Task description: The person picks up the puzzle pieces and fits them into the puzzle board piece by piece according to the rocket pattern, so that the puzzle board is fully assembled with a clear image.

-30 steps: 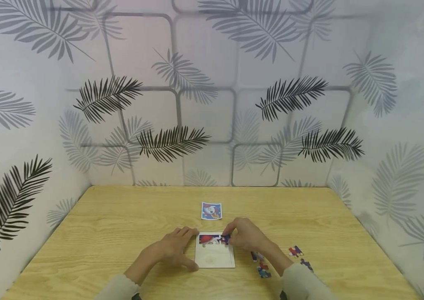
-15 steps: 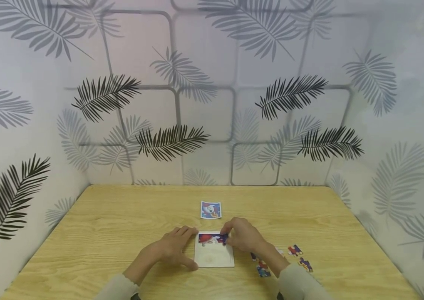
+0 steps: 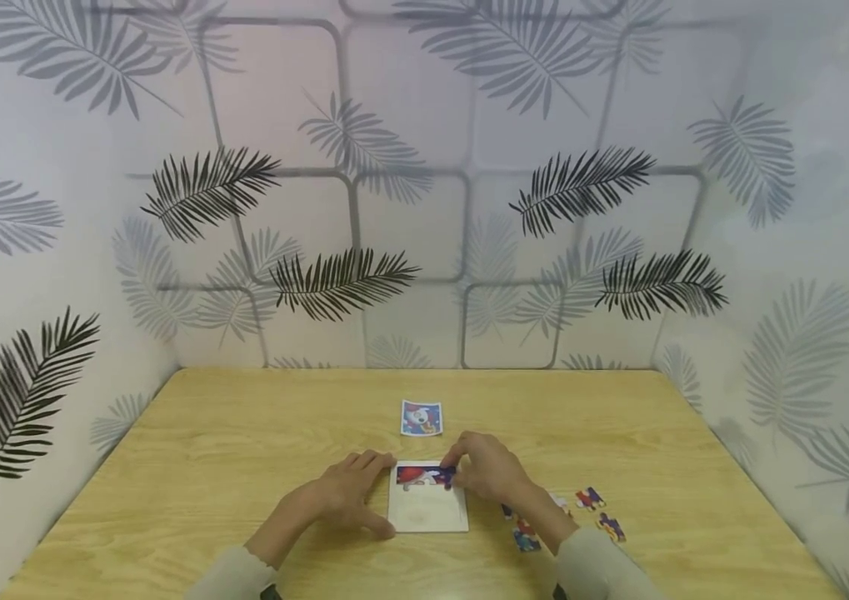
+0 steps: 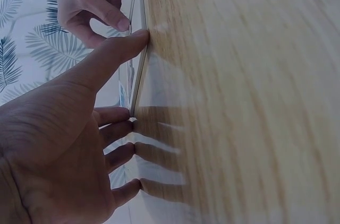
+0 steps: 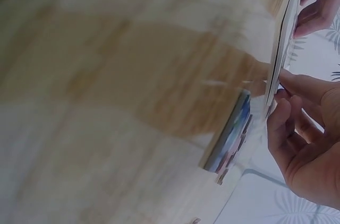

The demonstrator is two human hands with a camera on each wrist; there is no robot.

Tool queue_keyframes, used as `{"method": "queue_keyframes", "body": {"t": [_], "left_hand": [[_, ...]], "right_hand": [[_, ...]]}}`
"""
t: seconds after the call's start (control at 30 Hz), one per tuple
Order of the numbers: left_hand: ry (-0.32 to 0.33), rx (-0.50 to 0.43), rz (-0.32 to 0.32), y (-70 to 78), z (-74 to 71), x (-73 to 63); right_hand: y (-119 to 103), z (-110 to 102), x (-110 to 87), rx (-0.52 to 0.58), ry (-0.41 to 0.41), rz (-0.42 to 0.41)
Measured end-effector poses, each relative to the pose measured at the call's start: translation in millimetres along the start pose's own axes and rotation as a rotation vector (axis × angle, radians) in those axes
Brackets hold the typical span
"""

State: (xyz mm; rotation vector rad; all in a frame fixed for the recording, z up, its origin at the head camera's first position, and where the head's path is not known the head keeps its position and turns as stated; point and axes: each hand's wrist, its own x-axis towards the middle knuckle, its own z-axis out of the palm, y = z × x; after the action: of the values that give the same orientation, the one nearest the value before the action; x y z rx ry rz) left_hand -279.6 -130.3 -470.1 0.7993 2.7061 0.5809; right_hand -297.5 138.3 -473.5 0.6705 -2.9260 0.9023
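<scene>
Yellow wood-grain tabletop (image 3: 244, 425) carries the work, and from its left side the person's left hand (image 3: 355, 492) spreads along the edge of a white puzzle board (image 3: 427, 512), its grip unclosed, thumb and fingertips simply bracing. Pieces in red and white (image 3: 415, 475) fill part of the board's top row, a picture card (image 3: 422, 418) lying beyond, while at the row's right end the right hand's (image 3: 490, 468) grip pinches a dark blue piece (image 3: 448, 481); seating it looks like the step in hand. Pressing it flush seems called for next, then picking among the loose pieces (image 3: 610, 527) farther right.
</scene>
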Motion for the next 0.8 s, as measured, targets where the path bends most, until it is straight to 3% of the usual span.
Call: {"method": "queue_keyframes", "body": {"t": [0.53,0.8], "left_hand": [[-0.012,-0.025,-0.004,7.7,-3.8,-4.9],[-0.009,-0.019,-0.006,4.3,-1.9,-1.5]], "right_hand": [[-2.2,1.8,-2.6,0.001,0.053,-0.008],[-3.2,-1.6,-4.6,0.03,0.019,0.006]]}}
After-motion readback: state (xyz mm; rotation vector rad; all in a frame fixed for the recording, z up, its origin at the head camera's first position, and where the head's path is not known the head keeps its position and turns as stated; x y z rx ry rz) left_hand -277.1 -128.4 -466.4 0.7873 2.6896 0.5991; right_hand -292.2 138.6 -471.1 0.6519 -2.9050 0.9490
